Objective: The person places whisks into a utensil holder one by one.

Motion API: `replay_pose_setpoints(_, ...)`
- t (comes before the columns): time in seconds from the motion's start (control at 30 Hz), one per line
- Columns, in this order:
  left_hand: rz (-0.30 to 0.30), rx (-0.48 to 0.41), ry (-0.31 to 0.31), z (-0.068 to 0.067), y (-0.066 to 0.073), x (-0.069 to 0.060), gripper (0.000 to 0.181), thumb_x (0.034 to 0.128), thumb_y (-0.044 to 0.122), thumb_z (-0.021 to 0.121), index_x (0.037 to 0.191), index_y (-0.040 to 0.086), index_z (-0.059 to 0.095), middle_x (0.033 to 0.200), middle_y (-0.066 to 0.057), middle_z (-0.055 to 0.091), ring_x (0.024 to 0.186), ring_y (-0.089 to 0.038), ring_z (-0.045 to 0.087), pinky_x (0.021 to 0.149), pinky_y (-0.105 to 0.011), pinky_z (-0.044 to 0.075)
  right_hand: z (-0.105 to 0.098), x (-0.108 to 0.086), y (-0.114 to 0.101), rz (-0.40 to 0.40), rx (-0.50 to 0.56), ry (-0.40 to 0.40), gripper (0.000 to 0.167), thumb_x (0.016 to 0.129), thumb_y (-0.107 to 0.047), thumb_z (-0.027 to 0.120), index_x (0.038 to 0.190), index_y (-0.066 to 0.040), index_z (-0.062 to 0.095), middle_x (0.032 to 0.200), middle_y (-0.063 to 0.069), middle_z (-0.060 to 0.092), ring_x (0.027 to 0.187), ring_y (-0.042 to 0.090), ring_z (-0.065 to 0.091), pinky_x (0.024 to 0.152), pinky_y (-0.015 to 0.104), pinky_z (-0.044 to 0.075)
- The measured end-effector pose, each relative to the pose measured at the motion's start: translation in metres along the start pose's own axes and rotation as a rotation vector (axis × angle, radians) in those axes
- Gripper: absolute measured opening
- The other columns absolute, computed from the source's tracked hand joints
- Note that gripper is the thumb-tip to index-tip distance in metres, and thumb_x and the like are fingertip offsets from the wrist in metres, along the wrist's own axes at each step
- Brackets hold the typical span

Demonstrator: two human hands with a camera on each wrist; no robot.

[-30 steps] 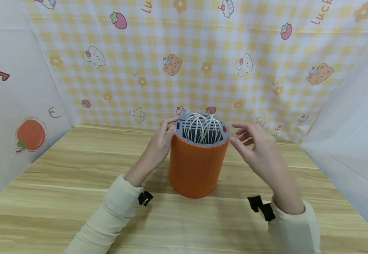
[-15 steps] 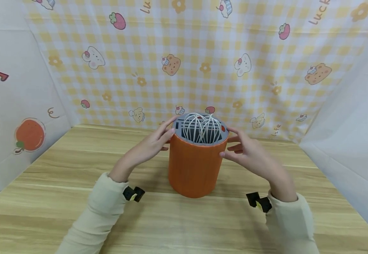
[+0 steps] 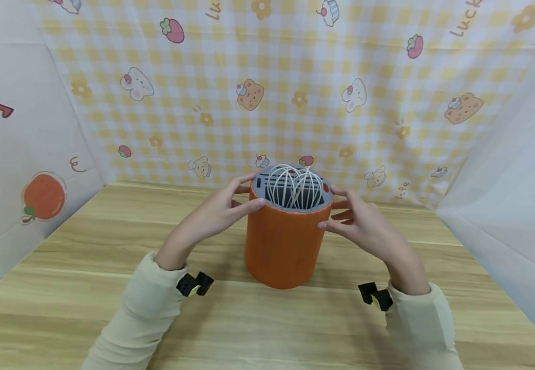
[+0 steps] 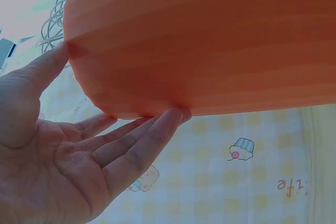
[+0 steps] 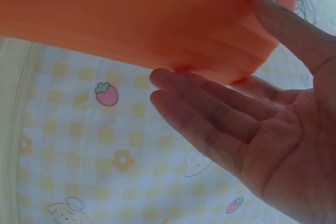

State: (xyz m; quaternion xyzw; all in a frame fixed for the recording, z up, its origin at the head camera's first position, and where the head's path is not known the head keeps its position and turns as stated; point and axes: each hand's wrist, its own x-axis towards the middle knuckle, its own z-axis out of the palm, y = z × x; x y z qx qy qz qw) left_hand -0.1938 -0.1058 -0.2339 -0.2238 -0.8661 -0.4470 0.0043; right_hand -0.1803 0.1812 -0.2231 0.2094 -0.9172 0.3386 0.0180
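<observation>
An orange utensil holder stands upright on the wooden table, in the middle of the head view. Its grey slotted top has a large opening, from which the wire loops of what look like two whisks rise. My left hand touches the holder's upper left side, thumb on the front rim and fingers farther back. On the opposite side, my right hand rests its thumb on the front wall and fingertips near the rim. Both wrist views show fairly straight fingers against the orange wall. The whisks' handles are hidden inside.
The wooden table extends around the holder. Behind it hangs a yellow checked cloth with printed cartoons. White cloth walls stand at the left and right sides. Each wrist carries a black mount.
My right hand has moved left onto the holder's side. My left wrist has swung outward, and its thumb has shifted along the front rim. The holder has stayed in place.
</observation>
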Motion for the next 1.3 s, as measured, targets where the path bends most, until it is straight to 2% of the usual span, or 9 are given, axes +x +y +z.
replay_pose_setpoints(0.4, -0.014, -0.024, -0.003, 0.001, -0.003, 0.006, 0.064, 0.0910, 0.046, 0.052, 0.147, 0.032, 0.024, 0.142, -0.011, 0.042, 0.101, -0.025, 0.062, 0.080, -0.037, 0.050, 0.002, 0.006, 0.006, -0.020, -0.019, 0.034, 0.074, 0.083, -0.031, 0.067, 0.140, -0.004, 0.028, 0.123, 0.019, 0.058, 0.106, 0.031, 0.061, 0.086, 0.042, 0.051)
replay_pose_setpoints(0.5, -0.031, -0.068, -0.010, 0.002, -0.004, 0.011, 0.065, 0.0909, 0.046, 0.052, 0.147, 0.032, 0.023, 0.144, -0.009, 0.040, 0.106, -0.026, 0.061, 0.083, -0.039, 0.051, 0.001, 0.009, 0.008, -0.030, -0.019, 0.038, 0.074, 0.084, -0.030, 0.067, 0.140, -0.002, 0.027, 0.123, 0.022, 0.058, 0.106, 0.032, 0.061, 0.086, 0.042, 0.051)
replay_pose_setpoints(0.67, -0.044, -0.192, -0.030, 0.002, -0.008, 0.021, 0.066, 0.0907, 0.041, 0.055, 0.147, 0.030, 0.023, 0.147, -0.008, 0.036, 0.123, -0.026, 0.050, 0.088, -0.042, 0.050, 0.000, 0.014, 0.012, -0.045, -0.034, 0.052, 0.072, 0.085, -0.027, 0.066, 0.139, -0.001, 0.027, 0.123, 0.024, 0.057, 0.108, 0.034, 0.060, 0.085, 0.045, 0.050)
replay_pose_setpoints(0.87, -0.052, -0.231, -0.035, 0.002, -0.009, 0.031, 0.065, 0.0898, 0.042, 0.056, 0.146, 0.033, 0.026, 0.147, -0.006, 0.035, 0.126, -0.024, 0.047, 0.088, -0.042, 0.050, -0.002, 0.019, 0.016, -0.034, -0.028, 0.056, 0.072, 0.085, -0.025, 0.066, 0.141, -0.002, 0.026, 0.127, 0.025, 0.054, 0.112, 0.036, 0.058, 0.086, 0.047, 0.049)
replay_pose_setpoints(1.13, -0.033, -0.207, -0.051, -0.001, -0.013, 0.031, 0.063, 0.0927, 0.040, 0.052, 0.148, 0.033, 0.022, 0.149, -0.010, 0.032, 0.124, -0.035, 0.048, 0.089, -0.046, 0.049, -0.002, 0.023, 0.021, -0.016, -0.003, 0.025, 0.079, 0.086, -0.028, 0.065, 0.147, -0.010, 0.018, 0.128, 0.022, 0.054, 0.115, 0.035, 0.056, 0.089, 0.045, 0.049)
replay_pose_setpoints(1.3, 0.014, -0.076, -0.019, -0.002, -0.023, 0.020, 0.060, 0.0962, 0.034, 0.048, 0.149, 0.022, 0.021, 0.148, -0.011, 0.034, 0.129, -0.034, 0.043, 0.102, -0.048, 0.038, -0.001, 0.009, 0.031, 0.025, -0.151, 0.019, 0.085, 0.089, -0.036, 0.060, 0.150, -0.012, 0.005, 0.139, 0.022, 0.044, 0.126, 0.039, 0.044, 0.099, 0.052, 0.038)
